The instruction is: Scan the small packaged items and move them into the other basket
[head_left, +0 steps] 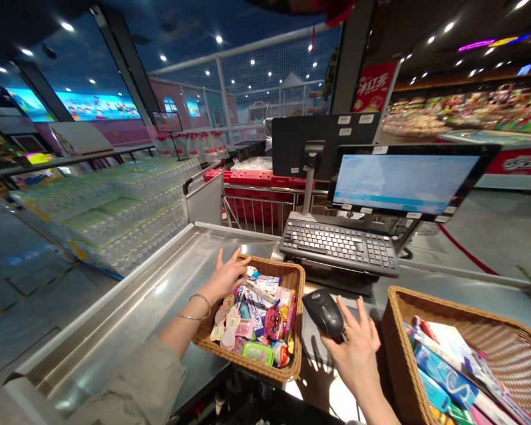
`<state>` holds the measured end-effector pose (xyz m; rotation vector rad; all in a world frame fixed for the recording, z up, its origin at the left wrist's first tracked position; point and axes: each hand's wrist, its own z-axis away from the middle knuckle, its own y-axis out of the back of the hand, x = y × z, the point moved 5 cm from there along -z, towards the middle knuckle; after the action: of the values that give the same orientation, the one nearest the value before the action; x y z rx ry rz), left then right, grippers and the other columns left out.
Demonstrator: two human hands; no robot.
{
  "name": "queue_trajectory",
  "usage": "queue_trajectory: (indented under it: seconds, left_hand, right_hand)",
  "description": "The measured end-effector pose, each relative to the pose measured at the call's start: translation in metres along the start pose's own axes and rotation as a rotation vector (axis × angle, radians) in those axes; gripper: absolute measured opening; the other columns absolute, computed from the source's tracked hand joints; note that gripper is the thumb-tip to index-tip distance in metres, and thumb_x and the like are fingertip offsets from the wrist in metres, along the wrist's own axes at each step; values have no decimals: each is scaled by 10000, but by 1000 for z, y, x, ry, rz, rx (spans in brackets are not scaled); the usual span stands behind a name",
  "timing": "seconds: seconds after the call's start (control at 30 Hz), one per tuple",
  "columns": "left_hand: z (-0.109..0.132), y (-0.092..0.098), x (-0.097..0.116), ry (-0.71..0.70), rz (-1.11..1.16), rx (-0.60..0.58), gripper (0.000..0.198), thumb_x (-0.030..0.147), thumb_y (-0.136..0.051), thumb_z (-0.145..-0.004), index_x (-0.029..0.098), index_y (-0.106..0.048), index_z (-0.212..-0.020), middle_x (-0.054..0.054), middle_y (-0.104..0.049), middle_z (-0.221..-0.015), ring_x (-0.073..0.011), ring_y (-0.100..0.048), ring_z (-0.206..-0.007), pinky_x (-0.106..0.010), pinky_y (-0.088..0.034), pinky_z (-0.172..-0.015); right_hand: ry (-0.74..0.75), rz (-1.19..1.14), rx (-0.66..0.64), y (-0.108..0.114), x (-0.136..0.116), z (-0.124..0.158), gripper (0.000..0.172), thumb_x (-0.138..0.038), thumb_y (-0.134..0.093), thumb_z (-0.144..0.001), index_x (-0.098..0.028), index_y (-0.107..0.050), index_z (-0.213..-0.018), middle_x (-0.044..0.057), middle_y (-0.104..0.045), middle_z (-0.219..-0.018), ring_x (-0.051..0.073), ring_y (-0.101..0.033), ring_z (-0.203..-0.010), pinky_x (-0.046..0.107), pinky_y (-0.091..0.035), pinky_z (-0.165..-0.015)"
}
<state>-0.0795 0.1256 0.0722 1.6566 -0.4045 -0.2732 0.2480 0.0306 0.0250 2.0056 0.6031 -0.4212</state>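
My left hand [225,276] rests over the far left rim of a wicker basket [287,277] full of small colourful packets; its fingers are spread and hold nothing. A bracelet circles that wrist. My right hand [356,342] grips a black handheld barcode scanner [324,311] between thumb and palm, with the other fingers fanned upward. The scanner sits just right of the basket, over the steel counter.
A second wicker basket [504,336] with toothpaste boxes and flat packs stands at the right. Behind are a keyboard [338,243], a till screen [405,182] and a rear monitor [314,133]. A steel chute [128,307] runs left; stacked water bottles [115,206] lie beyond.
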Motion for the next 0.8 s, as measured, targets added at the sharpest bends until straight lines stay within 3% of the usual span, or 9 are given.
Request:
queue_trajectory:
  seconds: [0.17, 0.33, 0.6, 0.8]
  left_hand:
    - [-7, -10, 3, 101, 79, -23, 123, 374, -657, -831, 254, -667, -805, -15, -529, -1432, -332, -166, -1478, -710, 176, -1062]
    - [-7, -34, 4, 170, 149, -30, 172, 433, -621, -848, 279, -688, -809, -12, -516, -1444, -340, -158, -1479, -725, 192, -1035]
    - [12, -78, 12, 307, 177, -69, 302, 393, -442, -942, 245, -680, -830, -47, -552, -1414, -385, -234, -1448, -796, 100, -1006]
    - [24, -96, 11, 343, 164, -47, 387, 375, -337, -977, 230, -673, -853, -76, -537, -1425, -356, -264, -1444, -733, 168, -1035]
  right_hand:
    - [-9, -2, -2, 2, 3, -1, 267, -433, -577, -761, -247, -734, -871, 44, -577, -1365, 348, -225, -1450, 620, -193, -1112]
    - [-17, 3, -8, 0, 6, -1, 239, -428, -586, -748, -250, -729, -817, 36, -584, -1357, 358, -244, -1439, 624, -202, -1105]
    - [-10, 18, -24, -2, 8, -2, 223, -414, -605, -740, -249, -726, -827, 36, -576, -1367, 359, -237, -1445, 636, -214, -1099]
    - [-22, 25, -54, -6, 9, 0, 237, -415, -610, -737, -261, -726, -875, 29, -566, -1379, 361, -235, -1445, 645, -203, -1100]
